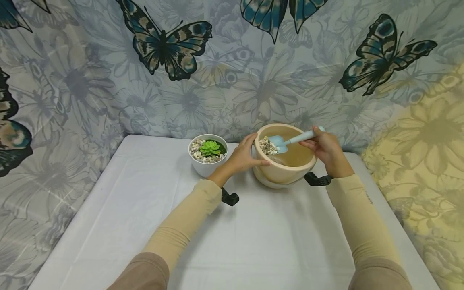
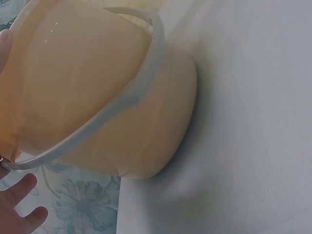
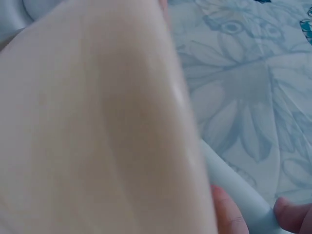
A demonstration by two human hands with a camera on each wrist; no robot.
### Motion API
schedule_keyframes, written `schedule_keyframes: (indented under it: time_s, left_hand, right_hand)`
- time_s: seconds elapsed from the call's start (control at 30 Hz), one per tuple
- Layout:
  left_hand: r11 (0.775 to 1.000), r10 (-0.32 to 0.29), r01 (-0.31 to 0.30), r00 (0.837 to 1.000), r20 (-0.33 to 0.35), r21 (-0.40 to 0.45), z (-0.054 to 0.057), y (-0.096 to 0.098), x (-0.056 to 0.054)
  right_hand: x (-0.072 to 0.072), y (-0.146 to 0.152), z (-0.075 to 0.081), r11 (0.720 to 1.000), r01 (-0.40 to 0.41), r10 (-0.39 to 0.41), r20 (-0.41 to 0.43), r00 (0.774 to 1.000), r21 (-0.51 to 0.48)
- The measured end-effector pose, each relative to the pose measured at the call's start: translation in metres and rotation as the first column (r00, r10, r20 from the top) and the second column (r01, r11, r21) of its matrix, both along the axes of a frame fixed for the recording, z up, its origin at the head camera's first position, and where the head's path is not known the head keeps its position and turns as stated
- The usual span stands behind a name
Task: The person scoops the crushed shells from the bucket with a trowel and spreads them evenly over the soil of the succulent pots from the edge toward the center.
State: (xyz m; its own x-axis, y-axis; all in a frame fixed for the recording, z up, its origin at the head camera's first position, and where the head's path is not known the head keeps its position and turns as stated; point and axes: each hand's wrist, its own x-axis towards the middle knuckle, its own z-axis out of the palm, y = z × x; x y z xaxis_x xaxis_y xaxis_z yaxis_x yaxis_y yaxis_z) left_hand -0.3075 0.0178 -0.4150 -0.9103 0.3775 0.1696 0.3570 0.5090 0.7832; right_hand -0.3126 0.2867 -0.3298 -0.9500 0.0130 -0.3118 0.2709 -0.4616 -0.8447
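A beige bucket (image 1: 277,173) stands on the white table, tilted. My left hand (image 1: 243,156) grips its left rim, the thumb along the near side. In the left wrist view, the bucket's grey handle (image 2: 135,90) hangs down across its side. My right hand (image 1: 326,149) holds a light blue hand trowel (image 1: 297,138) by its handle, the blade inside the bucket. Pale pebbles (image 1: 267,146) lie at the blade, against the left inner wall. The bucket wall fills much of the right wrist view, with the trowel handle (image 3: 239,183) between thumb and fingers.
Left of the bucket, close to my left wrist, stands a white pot (image 1: 203,167) with a green succulent (image 1: 210,148) among pebbles. The white table (image 1: 272,241) meets butterfly-patterned cloth (image 1: 224,92) behind it. Black wrist mounts (image 1: 317,179) stick out under both hands.
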Motion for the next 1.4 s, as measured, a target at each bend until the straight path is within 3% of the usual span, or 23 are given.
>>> schedule_keyframes:
  time_s: [0.43,0.87,1.4]
  left_hand:
    - [1.000,0.009,-0.010,0.999,0.040,0.021,-0.002,0.006,0.001]
    - [1.000,0.022,-0.022,1.000,0.015,0.006,0.000,0.011,0.004]
    - [0.999,0.006,-0.007,0.999,-0.035,-0.038,0.001,0.010,0.001]
  right_hand:
    - [0.002,0.019,-0.001,0.994,0.042,-0.041,0.015,0.999,-0.103]
    - [0.004,0.028,-0.001,0.978,0.066,-0.066,0.007,0.998,-0.196]
    - [0.007,0.028,-0.003,0.979,0.076,-0.084,-0.037,0.996,-0.190]
